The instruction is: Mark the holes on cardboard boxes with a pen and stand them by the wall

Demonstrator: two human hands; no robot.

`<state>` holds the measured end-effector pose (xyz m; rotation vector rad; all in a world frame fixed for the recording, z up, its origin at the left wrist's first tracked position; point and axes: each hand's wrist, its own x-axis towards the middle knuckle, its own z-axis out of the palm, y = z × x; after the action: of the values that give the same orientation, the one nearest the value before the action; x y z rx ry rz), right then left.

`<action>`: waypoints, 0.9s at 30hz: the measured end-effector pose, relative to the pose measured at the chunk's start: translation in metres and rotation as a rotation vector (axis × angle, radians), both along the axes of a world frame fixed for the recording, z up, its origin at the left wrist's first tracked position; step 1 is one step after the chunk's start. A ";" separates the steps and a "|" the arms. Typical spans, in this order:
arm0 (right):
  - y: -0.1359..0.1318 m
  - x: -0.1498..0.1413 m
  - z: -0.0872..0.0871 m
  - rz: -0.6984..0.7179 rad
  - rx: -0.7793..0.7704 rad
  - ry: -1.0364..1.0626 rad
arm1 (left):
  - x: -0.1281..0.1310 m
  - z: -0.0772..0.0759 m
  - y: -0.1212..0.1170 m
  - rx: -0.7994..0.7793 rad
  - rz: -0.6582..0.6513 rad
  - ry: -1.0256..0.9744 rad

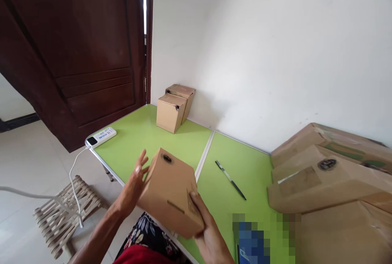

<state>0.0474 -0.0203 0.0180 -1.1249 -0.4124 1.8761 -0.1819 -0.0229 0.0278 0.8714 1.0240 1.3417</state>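
A brown cardboard box [176,184] is held tilted above the near edge of the green folding table. It has a dark round mark near one corner and printed lines on its right side. My right hand [208,229] grips that box at its lower right, thumb on the printed side. Along the box's left side is my left hand [134,186], with fingers stretched out and apart; I cannot tell whether its palm touches the cardboard. A black and clear pen [230,179] lies on the table right of the box.
Two small cardboard boxes [171,113] stand by the wall at the back. Larger cartons [330,178] crowd the right side. A white power bank-like device [102,136] with a cable sits at the left corner. A woven stool [67,215] stands beside the table [131,125]. A blue item [251,243] is partly pixelated.
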 end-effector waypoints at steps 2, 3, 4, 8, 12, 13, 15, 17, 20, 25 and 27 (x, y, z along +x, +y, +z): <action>0.032 -0.018 0.004 0.059 -0.010 0.074 | -0.015 0.007 0.011 0.085 0.026 0.109; 0.049 -0.027 0.007 0.089 0.003 0.087 | -0.022 0.010 0.018 0.126 0.035 0.177; 0.065 -0.036 0.010 0.119 0.024 0.097 | -0.029 0.012 0.026 0.150 0.055 0.251; 0.125 -0.064 0.022 0.164 0.137 0.106 | -0.052 0.015 0.082 0.078 0.237 0.448; 0.175 -0.083 0.032 0.173 0.233 0.071 | -0.072 0.013 0.161 0.010 0.371 0.460; 0.187 -0.087 0.032 0.165 0.249 0.055 | -0.075 0.012 0.181 -0.004 0.391 0.454; 0.209 -0.095 0.032 0.137 0.274 0.014 | -0.079 0.012 0.217 -0.011 0.405 0.431; 0.229 -0.103 0.028 0.105 0.288 -0.031 | -0.080 0.013 0.248 -0.002 0.408 0.406; 0.252 -0.111 0.021 0.072 0.303 -0.083 | -0.081 0.015 0.281 0.013 0.413 0.390; 0.259 -0.111 0.009 0.073 0.325 -0.138 | -0.089 0.013 0.300 0.020 0.370 0.392; 0.249 -0.104 0.005 0.091 0.330 -0.164 | -0.092 0.009 0.298 0.021 0.342 0.399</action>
<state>-0.0569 0.2286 0.0230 -1.0504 -0.8454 1.7184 -0.2743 0.2753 0.0369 1.0377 1.5241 1.4956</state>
